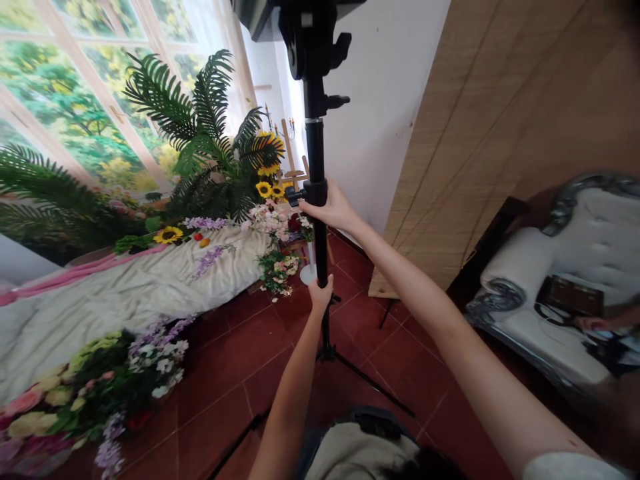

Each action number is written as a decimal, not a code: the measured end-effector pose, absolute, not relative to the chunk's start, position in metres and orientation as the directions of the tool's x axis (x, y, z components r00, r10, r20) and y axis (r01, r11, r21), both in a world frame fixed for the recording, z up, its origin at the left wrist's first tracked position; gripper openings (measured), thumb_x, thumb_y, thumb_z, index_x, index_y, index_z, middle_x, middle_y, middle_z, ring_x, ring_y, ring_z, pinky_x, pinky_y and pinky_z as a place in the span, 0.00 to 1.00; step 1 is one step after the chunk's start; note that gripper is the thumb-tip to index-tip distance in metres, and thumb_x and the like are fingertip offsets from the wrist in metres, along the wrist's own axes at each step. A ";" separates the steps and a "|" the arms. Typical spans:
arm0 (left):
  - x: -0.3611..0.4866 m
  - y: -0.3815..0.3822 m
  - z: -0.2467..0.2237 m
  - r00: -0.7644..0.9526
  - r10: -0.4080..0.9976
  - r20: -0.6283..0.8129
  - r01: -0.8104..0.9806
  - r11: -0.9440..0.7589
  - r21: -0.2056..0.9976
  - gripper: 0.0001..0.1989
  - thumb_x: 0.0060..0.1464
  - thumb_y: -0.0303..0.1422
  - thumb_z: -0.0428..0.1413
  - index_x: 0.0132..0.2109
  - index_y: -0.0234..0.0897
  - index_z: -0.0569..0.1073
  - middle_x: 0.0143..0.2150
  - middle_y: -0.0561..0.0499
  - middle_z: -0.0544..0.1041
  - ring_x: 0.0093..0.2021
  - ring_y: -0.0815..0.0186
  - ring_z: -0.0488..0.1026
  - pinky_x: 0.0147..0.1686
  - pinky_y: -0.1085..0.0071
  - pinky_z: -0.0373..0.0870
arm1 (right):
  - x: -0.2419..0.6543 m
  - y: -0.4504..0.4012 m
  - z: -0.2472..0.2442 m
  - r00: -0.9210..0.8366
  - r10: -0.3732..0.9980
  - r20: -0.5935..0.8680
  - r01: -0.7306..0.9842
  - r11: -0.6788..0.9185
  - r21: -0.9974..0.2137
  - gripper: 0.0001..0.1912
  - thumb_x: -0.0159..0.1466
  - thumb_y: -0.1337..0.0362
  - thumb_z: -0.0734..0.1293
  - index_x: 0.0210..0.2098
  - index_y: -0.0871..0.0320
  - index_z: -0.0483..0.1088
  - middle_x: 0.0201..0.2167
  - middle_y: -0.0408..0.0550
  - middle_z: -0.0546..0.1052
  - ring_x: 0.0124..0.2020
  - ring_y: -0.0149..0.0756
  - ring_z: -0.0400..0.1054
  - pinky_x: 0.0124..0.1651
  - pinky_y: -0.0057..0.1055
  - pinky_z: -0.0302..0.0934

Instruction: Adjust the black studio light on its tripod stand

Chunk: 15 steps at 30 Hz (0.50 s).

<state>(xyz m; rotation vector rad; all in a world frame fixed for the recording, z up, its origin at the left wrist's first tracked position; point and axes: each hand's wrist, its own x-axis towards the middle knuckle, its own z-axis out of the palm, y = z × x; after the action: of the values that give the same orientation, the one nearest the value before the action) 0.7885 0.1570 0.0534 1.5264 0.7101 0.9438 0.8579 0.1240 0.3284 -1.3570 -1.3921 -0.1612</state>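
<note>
A black light stand (321, 250) rises upright in front of me, with a dark fixture (257, 17) at its top, cut off by the upper edge. My right hand (334, 208) grips the pole at its collar, with the thumb close by the black locking knob (294, 196). Lower down, my left hand (321, 293) is wrapped round the pole. Above my right hand, a second small knob (337, 101) sticks out from the upper tube. The stand's thin legs (375, 385) spread over the floor.
Left of the stand, a cloth-draped platform (220, 267) carries flowers and palm fronds (210, 100). Bouquets (90, 393) lie at the lower left. A woven screen (430, 173) stands on the right, beside a tufted sofa (520, 260) holding a brown case (573, 295). The floor (215, 393) is red tile.
</note>
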 end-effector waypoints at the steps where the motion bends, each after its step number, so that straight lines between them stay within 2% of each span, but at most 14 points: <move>1: 0.788 0.157 0.054 0.488 0.855 0.176 -0.064 -0.166 0.984 0.17 0.42 0.42 0.58 0.19 0.34 0.65 0.14 0.55 0.63 0.15 0.73 0.61 0.16 0.77 0.56 | 0.856 0.120 0.330 0.293 0.603 0.742 0.769 0.312 -0.558 0.28 0.53 0.50 0.66 0.47 0.59 0.60 0.38 0.47 0.70 0.41 0.38 0.64 0.45 0.38 0.59; 5: 0.786 0.153 0.058 0.480 0.862 0.164 -0.080 -0.143 0.986 0.15 0.42 0.40 0.58 0.20 0.34 0.66 0.15 0.55 0.64 0.16 0.72 0.62 0.17 0.76 0.57 | 0.851 0.097 0.323 0.281 0.630 0.724 0.783 0.286 -0.553 0.28 0.56 0.50 0.64 0.52 0.57 0.57 0.40 0.48 0.72 0.39 0.36 0.66 0.42 0.34 0.60; 9: 0.786 0.153 0.060 0.493 0.854 0.167 -0.076 -0.149 0.986 0.15 0.42 0.40 0.58 0.20 0.34 0.66 0.16 0.54 0.64 0.17 0.72 0.63 0.18 0.76 0.58 | 0.854 0.064 0.275 0.329 0.706 0.627 0.788 0.160 -0.594 0.23 0.62 0.49 0.58 0.51 0.56 0.59 0.37 0.47 0.73 0.33 0.32 0.68 0.35 0.29 0.59; 12: 0.787 0.155 0.059 0.490 0.852 0.183 -0.074 -0.169 0.983 0.15 0.42 0.40 0.58 0.19 0.35 0.65 0.15 0.55 0.64 0.17 0.72 0.61 0.17 0.76 0.57 | 0.857 0.039 0.214 0.402 0.828 0.390 0.809 -0.122 -0.574 0.21 0.62 0.47 0.56 0.39 0.56 0.67 0.27 0.44 0.73 0.27 0.32 0.67 0.31 0.27 0.55; 15: 0.788 0.157 0.057 0.485 0.852 0.200 -0.080 -0.184 0.980 0.15 0.42 0.40 0.57 0.18 0.35 0.64 0.15 0.55 0.64 0.17 0.73 0.61 0.17 0.77 0.55 | 0.855 0.023 0.150 0.463 0.877 0.131 0.781 -0.333 -0.529 0.23 0.59 0.43 0.58 0.30 0.55 0.69 0.24 0.46 0.73 0.27 0.35 0.67 0.30 0.27 0.53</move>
<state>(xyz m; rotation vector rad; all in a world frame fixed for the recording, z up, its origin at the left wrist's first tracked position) 0.7879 0.1570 0.0567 1.5285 0.6981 0.9684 0.8545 0.0232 0.1496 -2.1877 -1.3761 0.2400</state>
